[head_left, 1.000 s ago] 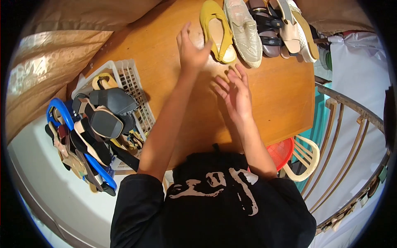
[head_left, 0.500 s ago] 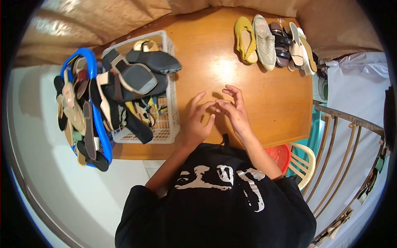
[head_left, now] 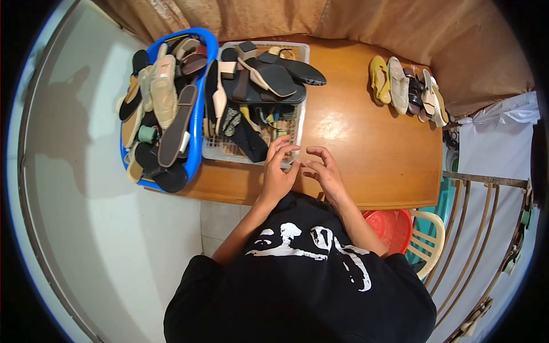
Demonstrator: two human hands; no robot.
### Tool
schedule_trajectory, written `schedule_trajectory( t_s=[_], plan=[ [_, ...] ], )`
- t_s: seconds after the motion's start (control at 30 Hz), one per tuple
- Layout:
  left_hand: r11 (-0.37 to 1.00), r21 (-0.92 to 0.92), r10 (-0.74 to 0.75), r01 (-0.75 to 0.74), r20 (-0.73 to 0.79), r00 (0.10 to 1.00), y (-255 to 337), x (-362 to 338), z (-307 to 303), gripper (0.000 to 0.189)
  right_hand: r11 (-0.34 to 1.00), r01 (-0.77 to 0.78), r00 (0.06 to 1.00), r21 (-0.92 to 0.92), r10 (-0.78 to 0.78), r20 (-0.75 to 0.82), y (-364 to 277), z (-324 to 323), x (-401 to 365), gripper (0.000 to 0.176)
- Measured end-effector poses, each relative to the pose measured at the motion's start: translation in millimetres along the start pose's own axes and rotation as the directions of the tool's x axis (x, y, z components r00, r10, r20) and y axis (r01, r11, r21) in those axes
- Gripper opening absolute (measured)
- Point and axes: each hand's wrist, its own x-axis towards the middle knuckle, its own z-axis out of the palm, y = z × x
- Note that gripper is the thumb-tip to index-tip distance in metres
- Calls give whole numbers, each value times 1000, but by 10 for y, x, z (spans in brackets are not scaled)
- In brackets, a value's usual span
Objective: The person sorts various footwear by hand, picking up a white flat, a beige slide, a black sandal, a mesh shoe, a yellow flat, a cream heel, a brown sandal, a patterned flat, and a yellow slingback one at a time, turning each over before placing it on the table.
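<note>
Around the centre of the frame, the bare left hand (head_left: 279, 178) and bare right hand (head_left: 328, 176) are hovering near each other by the glossy orange-brown wooden table (head_left: 366, 154), their fingers curving loosely apart. Beyond the left hand, a soft black shoe with a speckled patch (head_left: 249, 142) is lying across the rectangular white latticed plastic basket (head_left: 303, 111). At upper left, the rounded blue plastic basket (head_left: 197, 151) is holding piled shoes; at upper right, a mustard-yellow cut-out flat (head_left: 378, 80) is standing beside a textured pale slip-on (head_left: 398, 86).
</note>
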Motion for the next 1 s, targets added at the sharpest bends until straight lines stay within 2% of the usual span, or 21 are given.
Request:
schedule_trajectory(
  t_s=[0.07, 0.4, 0.5, 0.67, 0.8, 0.97, 1.0],
  plan=[
    [999, 25, 42, -42, -16, 999, -22, -64, -207, 28, 1000, -24, 1000, -10, 24, 18, 67, 161, -10, 36],
    [997, 77, -15, 19, -59, 998, -127, -204, -1095, 33, 998, -26, 998, -58, 29, 51, 153, 945, 176, 33],
    [986, 143, -69, 81, -86, 994, -233, -209, -1278, 38, 998, -4, 998, -67, 8, 69, 203, 1183, 307, 34],
    [987, 114, -104, 113, -80, 991, -400, -181, -1524, 44, 991, -3, 996, -137, 15, 84, 239, 1494, 526, 34],
    [989, 37, -141, 146, -110, 984, -596, -154, -1644, 54, 994, 7, 994, -105, 5, 111, 350, 1643, 686, 34],
    [957, -68, -288, 284, -66, 955, -820, -27, -1661, 70, 996, 13, 992, -92, -2, 125, 452, 1775, 904, 33],
    [945, -89, -319, 315, -45, 947, -878, 7, -1662, 71, 985, 82, 994, -149, -69, 90, 470, 1820, 960, 38]
  ],
)
